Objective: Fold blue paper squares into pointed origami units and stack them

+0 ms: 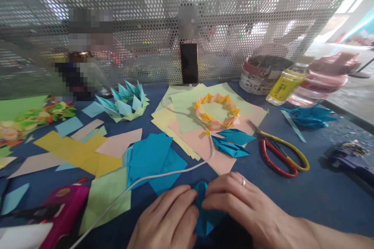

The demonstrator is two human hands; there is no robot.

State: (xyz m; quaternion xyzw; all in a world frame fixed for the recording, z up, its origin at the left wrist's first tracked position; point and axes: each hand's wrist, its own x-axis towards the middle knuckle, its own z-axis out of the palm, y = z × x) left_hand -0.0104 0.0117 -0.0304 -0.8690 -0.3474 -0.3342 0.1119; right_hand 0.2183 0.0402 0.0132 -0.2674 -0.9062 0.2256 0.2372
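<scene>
Between my two hands, at the bottom middle, is a partly folded piece of blue origami paper (203, 218). My left hand (169, 218) presses its left side with the fingers held together. On its right side my right hand (236, 202), with a ring on one finger, pinches the paper with curled fingers. Part of the paper is hidden under the hands. Just beyond lie a stack of blue paper sheets (152, 155) and a few folded blue pieces (233, 142). A white cable (166, 173) runs across the stack.
Scissors (280, 151) lie to the right, near a purple stapler (353, 159). Behind stand a yellow-labelled bottle (286, 83), a round basket (260, 79) and a phone (189, 63). A folded paper ring (217, 111) rests on paper sheets. Left are paper scraps (76, 149) and a magenta glue gun (64, 210).
</scene>
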